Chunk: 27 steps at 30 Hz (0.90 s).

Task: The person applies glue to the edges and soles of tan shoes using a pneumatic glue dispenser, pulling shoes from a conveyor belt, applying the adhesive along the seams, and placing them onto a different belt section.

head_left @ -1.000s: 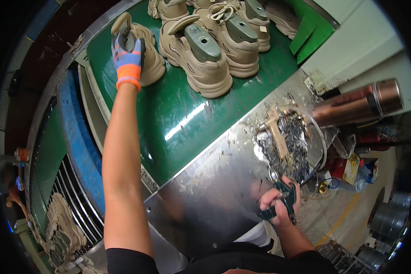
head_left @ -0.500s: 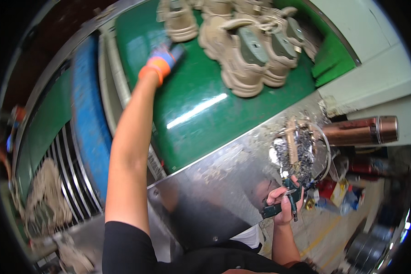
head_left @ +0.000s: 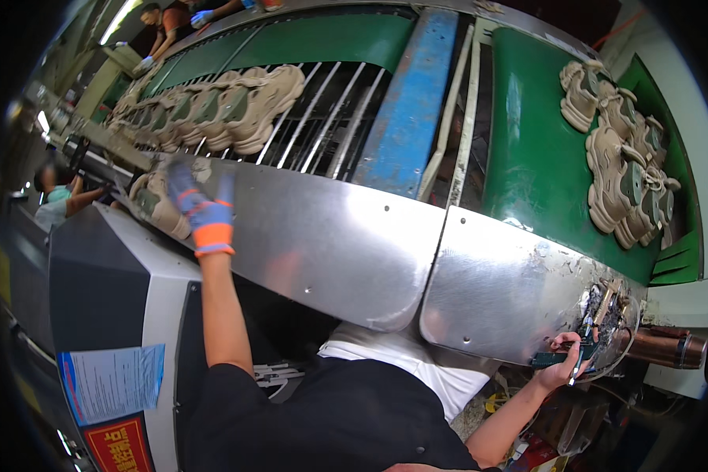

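My left hand [head_left: 203, 206], in a grey-blue glove with an orange cuff, reaches out beside a beige shoe [head_left: 161, 206] at the left end of the steel table. Its fingers are blurred, but the thumb stands apart from them. I cannot tell whether the glove touches the shoe. My bare right hand [head_left: 562, 363] is closed round a dark green spray gun [head_left: 588, 346] at the right front edge of the steel. Next to the gun lies a tan brush [head_left: 606, 303] in a dish crusted with dark and white residue.
Beige shoes [head_left: 244, 110] line the roller conveyor [head_left: 322, 118] at far left. More shoes [head_left: 617, 173] stand on the green belt [head_left: 527, 141] at right. A blue beam [head_left: 417, 102] separates them. A copper-coloured flask [head_left: 672, 346] lies at right. People [head_left: 165, 27] work at the far left.
My view has swung left. My left hand has moved from the green belt, across the blue beam, to the shoe at far left. My right hand still holds the spray gun.
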Available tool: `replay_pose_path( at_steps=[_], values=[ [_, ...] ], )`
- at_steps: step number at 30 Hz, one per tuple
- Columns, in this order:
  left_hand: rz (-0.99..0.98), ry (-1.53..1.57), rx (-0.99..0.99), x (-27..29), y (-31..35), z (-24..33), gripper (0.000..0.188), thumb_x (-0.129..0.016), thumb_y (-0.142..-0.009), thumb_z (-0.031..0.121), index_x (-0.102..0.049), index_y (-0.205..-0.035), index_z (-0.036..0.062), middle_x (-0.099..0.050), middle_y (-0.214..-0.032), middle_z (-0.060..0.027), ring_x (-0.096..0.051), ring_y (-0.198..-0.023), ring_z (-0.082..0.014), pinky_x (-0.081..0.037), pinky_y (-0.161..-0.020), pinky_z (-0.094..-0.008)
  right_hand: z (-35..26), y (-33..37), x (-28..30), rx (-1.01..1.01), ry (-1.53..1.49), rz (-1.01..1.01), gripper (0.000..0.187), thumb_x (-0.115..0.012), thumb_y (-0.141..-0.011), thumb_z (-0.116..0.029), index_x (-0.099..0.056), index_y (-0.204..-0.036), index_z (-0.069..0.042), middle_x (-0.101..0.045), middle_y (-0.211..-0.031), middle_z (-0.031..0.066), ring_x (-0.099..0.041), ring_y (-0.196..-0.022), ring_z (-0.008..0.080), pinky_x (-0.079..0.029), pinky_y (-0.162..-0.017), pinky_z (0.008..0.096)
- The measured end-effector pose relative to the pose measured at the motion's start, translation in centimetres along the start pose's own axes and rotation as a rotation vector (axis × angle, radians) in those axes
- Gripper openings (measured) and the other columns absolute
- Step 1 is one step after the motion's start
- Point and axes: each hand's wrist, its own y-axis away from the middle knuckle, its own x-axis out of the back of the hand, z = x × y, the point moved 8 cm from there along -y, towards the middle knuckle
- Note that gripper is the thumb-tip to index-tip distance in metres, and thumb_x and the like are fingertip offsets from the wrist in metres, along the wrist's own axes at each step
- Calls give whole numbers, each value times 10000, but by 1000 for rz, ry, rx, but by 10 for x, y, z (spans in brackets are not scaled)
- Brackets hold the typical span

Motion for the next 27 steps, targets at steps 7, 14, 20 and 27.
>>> replay_pose_path(
  at_steps=[7,14,20,27],
  values=[
    [103,-267,971,-10,18,-270,1074,-689,-675,691,-359,-1439,13,-489,-1375,-216,-487,-1252,-343,-408,-1022,-412,0,0,0,64,-29,43,535,-483,-881,-159,-377,-1375,17,-566,-791,78,-517,-628,135,-426,-543,246],
    [-78,-207,773,3,39,-277,1038,-715,-650,700,-450,-1367,-3,-561,-1299,-221,-555,-1178,-351,-446,-987,-419,-1,9,-3,68,-50,73,523,-469,-872,-151,-380,-1359,19,-576,-778,83,-512,-629,133,-419,-547,242],
    [-330,275,457,41,99,-6,1024,-846,-657,479,-374,-1392,-55,-494,-1335,-265,-500,-1233,-372,-409,-1036,-400,-12,6,13,104,7,76,528,-473,-870,-153,-378,-1356,30,-576,-776,87,-517,-630,144,-428,-559,258],
    [-406,1311,747,-63,103,-5,478,-635,-928,241,-489,-1326,21,-587,-1241,-122,-615,-1010,-191,-513,-888,-334,-2,6,8,70,-45,57,505,-485,-888,-137,-376,-1363,-5,-594,-801,80,-539,-647,142,-432,-581,249]
  ],
)
